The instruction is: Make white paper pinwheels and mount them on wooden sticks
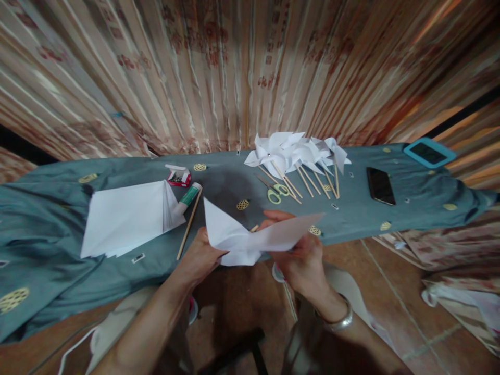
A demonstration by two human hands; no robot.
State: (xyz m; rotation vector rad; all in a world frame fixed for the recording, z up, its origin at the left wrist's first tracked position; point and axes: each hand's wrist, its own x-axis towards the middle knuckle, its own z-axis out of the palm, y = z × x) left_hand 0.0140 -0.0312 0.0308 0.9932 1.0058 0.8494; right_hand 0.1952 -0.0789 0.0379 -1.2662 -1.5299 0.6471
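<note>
Both hands hold up a white paper pinwheel [250, 240] over the table's front edge, its blades flared to left and right. My left hand [203, 249] grips its left side, fingers mostly behind the paper. Around its right side closes my right hand [300, 263], partly covered by a blade. A short bit of wooden stick [254, 228] shows just behind the paper; the rest of it is hidden. Left of my hands lie a loose wooden stick [189, 224], a glue stick [189, 198] and an opened small red box [179, 177]. Green-handled scissors [274, 191] rest beyond them.
White paper pinwheels [291, 153] on sticks lie grouped at the back. A stack of white paper sheets [125, 216] is on the left. A black phone [380, 186] and a blue-framed device [429, 152] sit to the right on the green tablecloth [219, 208]. A curtain [219, 78] hangs behind.
</note>
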